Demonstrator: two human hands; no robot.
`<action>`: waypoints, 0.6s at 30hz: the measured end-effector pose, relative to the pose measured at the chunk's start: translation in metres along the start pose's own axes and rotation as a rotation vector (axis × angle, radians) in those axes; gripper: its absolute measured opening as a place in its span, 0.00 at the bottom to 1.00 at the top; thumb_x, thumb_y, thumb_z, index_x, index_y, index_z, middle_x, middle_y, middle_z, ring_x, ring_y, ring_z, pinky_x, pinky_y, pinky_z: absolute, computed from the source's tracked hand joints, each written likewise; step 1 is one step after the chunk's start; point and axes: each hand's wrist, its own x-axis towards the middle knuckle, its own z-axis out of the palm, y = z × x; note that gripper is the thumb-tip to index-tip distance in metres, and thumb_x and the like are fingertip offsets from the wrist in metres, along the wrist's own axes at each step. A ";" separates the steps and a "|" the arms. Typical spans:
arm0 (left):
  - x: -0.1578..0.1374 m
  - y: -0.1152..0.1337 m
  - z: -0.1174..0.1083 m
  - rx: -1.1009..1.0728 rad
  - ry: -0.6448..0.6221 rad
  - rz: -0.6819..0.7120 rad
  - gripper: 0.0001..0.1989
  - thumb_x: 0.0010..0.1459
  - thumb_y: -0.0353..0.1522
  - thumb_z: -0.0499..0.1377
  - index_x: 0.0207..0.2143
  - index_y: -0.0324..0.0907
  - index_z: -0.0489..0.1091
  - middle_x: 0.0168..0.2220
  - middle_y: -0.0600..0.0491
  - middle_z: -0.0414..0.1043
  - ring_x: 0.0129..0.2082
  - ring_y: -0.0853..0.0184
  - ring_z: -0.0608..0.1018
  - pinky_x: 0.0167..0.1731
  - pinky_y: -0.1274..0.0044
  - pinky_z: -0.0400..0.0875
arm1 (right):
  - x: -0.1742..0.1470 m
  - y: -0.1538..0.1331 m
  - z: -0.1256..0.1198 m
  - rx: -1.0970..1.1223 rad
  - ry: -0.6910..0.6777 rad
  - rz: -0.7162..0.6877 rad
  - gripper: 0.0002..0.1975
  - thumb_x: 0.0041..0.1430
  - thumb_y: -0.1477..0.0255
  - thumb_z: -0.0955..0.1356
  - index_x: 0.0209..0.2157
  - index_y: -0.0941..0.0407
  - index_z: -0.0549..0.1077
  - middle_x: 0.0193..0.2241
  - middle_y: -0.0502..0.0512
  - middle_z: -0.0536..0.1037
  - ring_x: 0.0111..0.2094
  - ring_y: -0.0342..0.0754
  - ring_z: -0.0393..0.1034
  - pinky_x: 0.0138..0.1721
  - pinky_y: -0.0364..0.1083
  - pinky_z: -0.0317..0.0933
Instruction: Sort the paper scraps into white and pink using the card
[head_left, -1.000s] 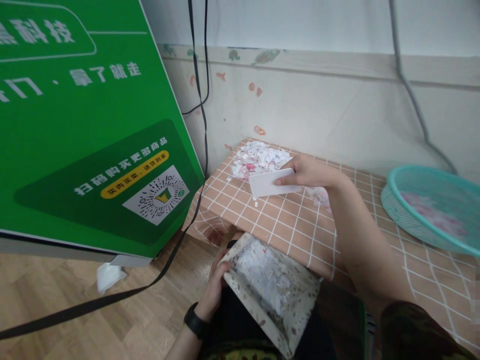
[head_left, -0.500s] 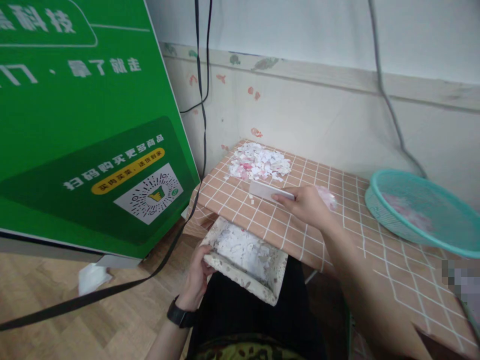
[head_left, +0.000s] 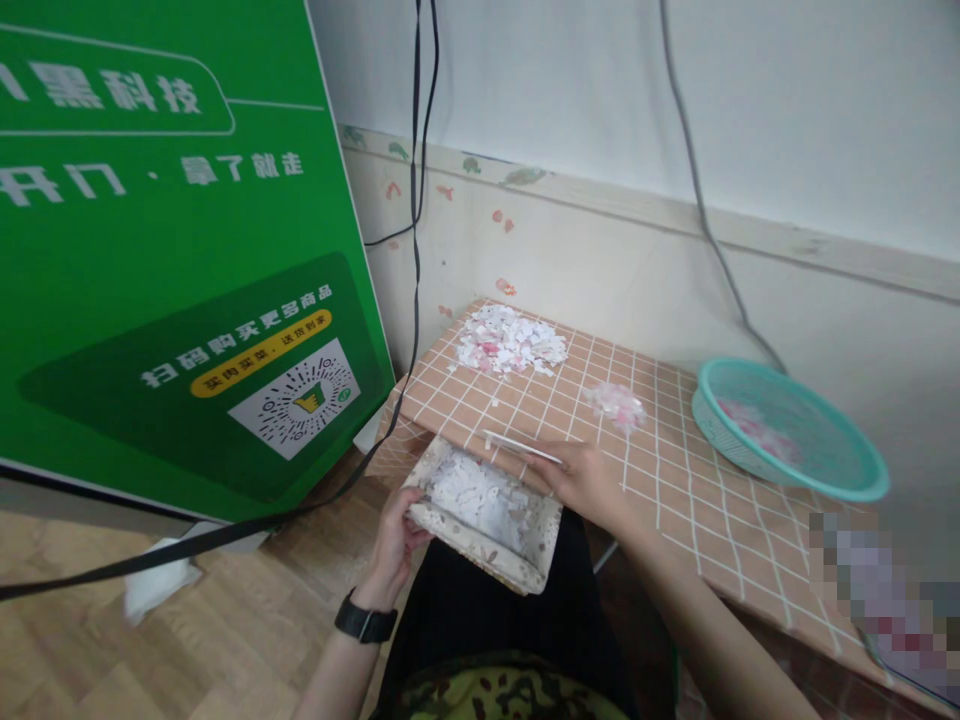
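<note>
My left hand point(head_left: 397, 535) grips the left end of a patterned box point(head_left: 480, 540), which is tilted on my lap under the table edge. White paper scraps point(head_left: 480, 495) lie inside it. In my right hand point(head_left: 581, 480) is a flat white scraper-like piece point(head_left: 521, 446), held at the table's front edge just above the box. A few small scraps show near it. Farther back on the checked tablecloth point(head_left: 600, 357) sits a heap of white and pink paper scraps point(head_left: 510, 340). A smaller pile of pinkish, shiny bits point(head_left: 616, 405) lies to its right.
A turquoise mesh basket point(head_left: 795, 430) with pink bits inside stands on the right of the table. A green cabinet point(head_left: 180, 230) rises at the left, with a black strap point(head_left: 417, 290) hanging before it. The wall point(head_left: 600, 240) borders the table's back.
My right hand has drawn the white piece from the tabletop toward me to the front edge, above the box. My left hand keeps its hold on the box. The camera view has shifted right.
</note>
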 end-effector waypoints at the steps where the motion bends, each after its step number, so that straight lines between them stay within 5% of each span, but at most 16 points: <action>1: 0.000 0.001 0.000 -0.003 -0.011 0.001 0.18 0.43 0.39 0.67 0.36 0.40 0.72 0.25 0.56 0.75 0.25 0.63 0.77 0.27 0.71 0.74 | -0.002 0.000 0.000 0.001 0.031 0.008 0.13 0.68 0.66 0.65 0.47 0.51 0.81 0.40 0.54 0.85 0.37 0.52 0.81 0.38 0.47 0.71; 5: -0.002 0.003 -0.003 -0.008 -0.018 -0.005 0.19 0.42 0.39 0.67 0.37 0.40 0.73 0.24 0.56 0.74 0.25 0.63 0.76 0.26 0.72 0.73 | 0.002 0.006 0.005 -0.076 0.195 0.119 0.14 0.68 0.65 0.65 0.45 0.52 0.82 0.39 0.57 0.85 0.35 0.54 0.81 0.37 0.48 0.72; 9: -0.001 0.006 -0.006 -0.021 -0.033 0.004 0.18 0.43 0.39 0.68 0.36 0.40 0.74 0.25 0.56 0.74 0.25 0.64 0.76 0.27 0.72 0.73 | 0.014 0.014 0.014 -0.159 0.214 0.166 0.15 0.68 0.67 0.64 0.47 0.51 0.81 0.42 0.56 0.84 0.38 0.56 0.81 0.39 0.51 0.73; 18: 0.000 0.012 -0.007 -0.006 0.008 -0.033 0.19 0.39 0.38 0.68 0.36 0.42 0.73 0.26 0.57 0.74 0.26 0.63 0.76 0.26 0.73 0.72 | 0.002 0.004 0.019 -0.112 0.076 -0.039 0.19 0.64 0.77 0.63 0.52 0.52 0.78 0.47 0.57 0.82 0.45 0.54 0.80 0.47 0.52 0.74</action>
